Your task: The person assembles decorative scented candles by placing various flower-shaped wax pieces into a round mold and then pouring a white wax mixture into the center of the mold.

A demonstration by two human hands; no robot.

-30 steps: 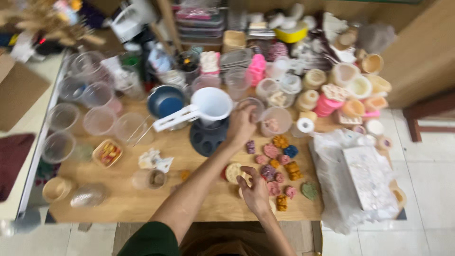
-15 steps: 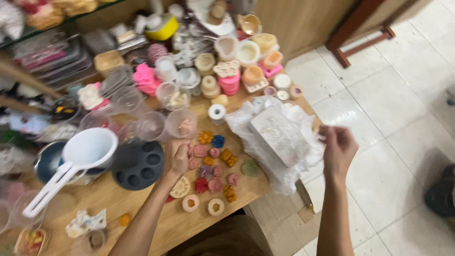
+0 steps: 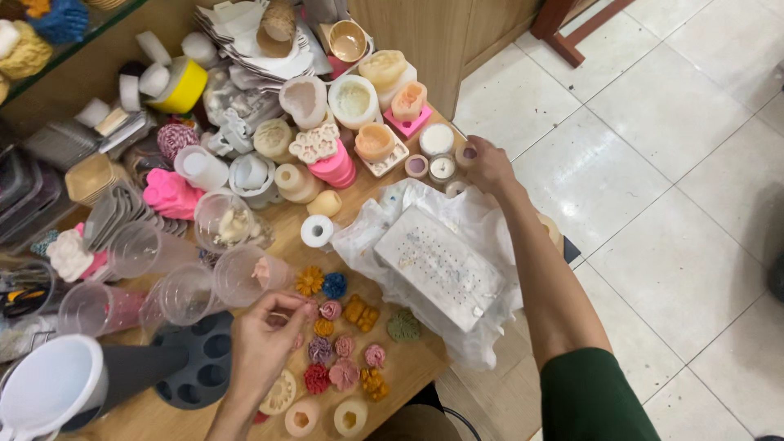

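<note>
Small wax flowers (image 3: 343, 343) in orange, blue, pink and green lie in a cluster on the wooden table (image 3: 408, 367). My left hand (image 3: 263, 339) hovers at the cluster's left edge, fingertips pinched together beside a pink flower (image 3: 330, 310); I see nothing clearly between them. My right hand (image 3: 488, 163) reaches to the table's far corner and its fingers close around a small round cup (image 3: 467, 153) with a purple inside. Two similar small cups (image 3: 431, 167) stand just left of it.
A white perforated block (image 3: 441, 265) on crumpled plastic lies between my arms. Clear plastic cups (image 3: 237, 273), a dark round mould tray (image 3: 200, 371), a white funnel-like scoop (image 3: 49, 392), a tape roll (image 3: 316, 231) and many silicone moulds (image 3: 327, 155) crowd the table. Tiled floor (image 3: 653, 163) lies to the right.
The view has swung closer and rightward. My right hand moved from beyond the table edge up to the small cups at the far corner. My left hand stays at the flowers, fingers now pinched.
</note>
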